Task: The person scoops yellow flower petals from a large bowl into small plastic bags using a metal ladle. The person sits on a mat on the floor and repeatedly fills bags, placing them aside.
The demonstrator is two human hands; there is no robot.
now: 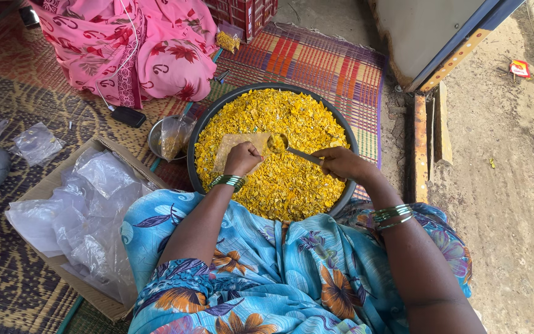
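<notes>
One broad pan (200, 133) heaped with yellow flakes (292, 185), spoon (288, 147) loaded.

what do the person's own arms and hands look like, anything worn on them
Both forearms are bare, with no sleeves showing below the elbow and no gloves. The left hand has a stack of thin green bangles at its wrist. The right hand has a similar stack of green bangles further up the forearm. No rings can be made out on the fingers.
</notes>
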